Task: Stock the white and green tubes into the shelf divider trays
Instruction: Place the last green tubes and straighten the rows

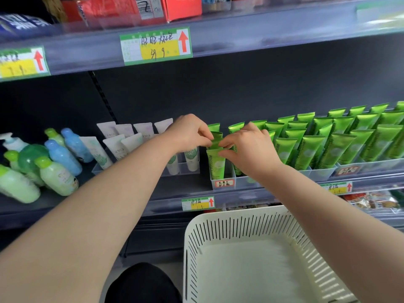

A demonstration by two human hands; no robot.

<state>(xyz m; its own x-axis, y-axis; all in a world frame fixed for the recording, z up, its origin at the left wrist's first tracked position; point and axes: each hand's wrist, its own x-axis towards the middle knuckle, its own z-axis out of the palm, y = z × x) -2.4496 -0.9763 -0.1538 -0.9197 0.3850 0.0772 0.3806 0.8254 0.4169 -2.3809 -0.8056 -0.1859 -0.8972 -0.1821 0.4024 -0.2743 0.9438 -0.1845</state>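
Both hands, left hand [189, 132] and right hand [251, 147], pinch one green tube [216, 142] (crimped end up) above the divider tray [223, 182].

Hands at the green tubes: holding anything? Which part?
Both. The left hand and right hand pinch the flat crimped top edge of one green tube standing in the leftmost divider tray.

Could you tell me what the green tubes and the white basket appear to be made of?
The green tubes look like glossy, slightly metallic laminated plastic, with sheen and flat crimped ends. The white basket looks like matte moulded rigid plastic, judging by its even slotted walls.
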